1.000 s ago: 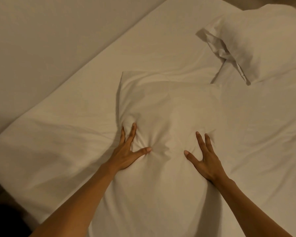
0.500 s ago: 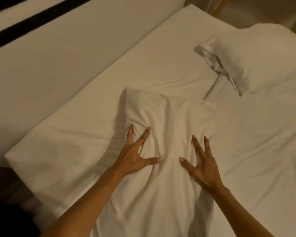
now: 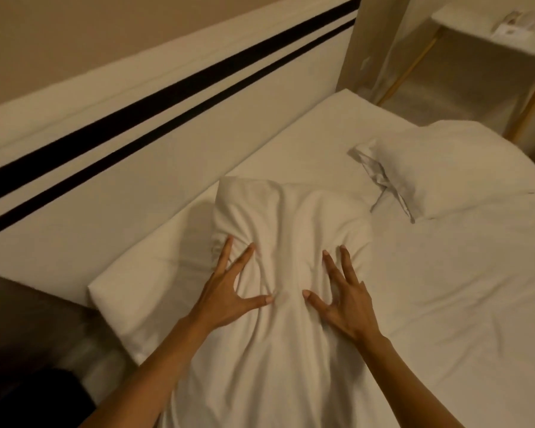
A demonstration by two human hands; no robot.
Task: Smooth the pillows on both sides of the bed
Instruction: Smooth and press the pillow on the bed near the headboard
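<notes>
A white pillow (image 3: 291, 217) lies lengthwise in front of me on the white bed (image 3: 445, 304), creased down its middle. My left hand (image 3: 226, 291) presses flat on its left part with fingers spread. My right hand (image 3: 343, 298) presses on its right part, fingers apart and slightly clawed into the fabric. The cloth bunches between my two thumbs. A second white pillow (image 3: 445, 168) rests at the far right of the bed, its open flap end turned toward the near pillow.
A pale headboard (image 3: 136, 143) with two black stripes runs along the bed's left side. A white bedside table (image 3: 491, 35) with thin gold legs stands beyond the far corner. Dark floor (image 3: 28, 335) shows at the lower left.
Both hands have slid closer together on the near pillow, gathering cloth between the thumbs. My view has lifted, bringing the striped headboard and the bedside table into sight.
</notes>
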